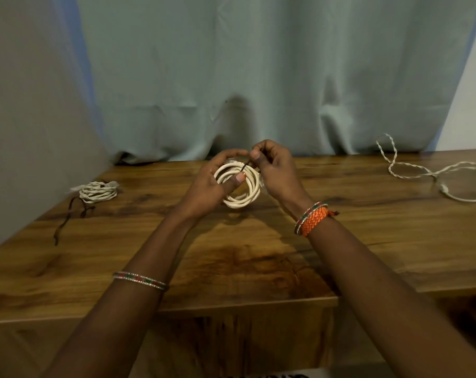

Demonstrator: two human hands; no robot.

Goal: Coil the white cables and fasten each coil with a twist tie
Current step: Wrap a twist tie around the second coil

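Here, the left hand (217,184) gripped the coil (238,185) above the table (367,227).
The right hand (272,166) pinched the tie (245,167); it should be twisted snugly.

Above a wooden table (258,268), the left hand (212,186) gripped a round white cable coil (238,201), thumb through its middle. The right hand (275,167) pinched a dark twist tie (245,167) at the coil's top edge. A tied coil (98,192) lay far left beside loose dark ties (70,214); an uncoiled twisted cable (433,173) sprawled far right before a pale curtain (258,77).
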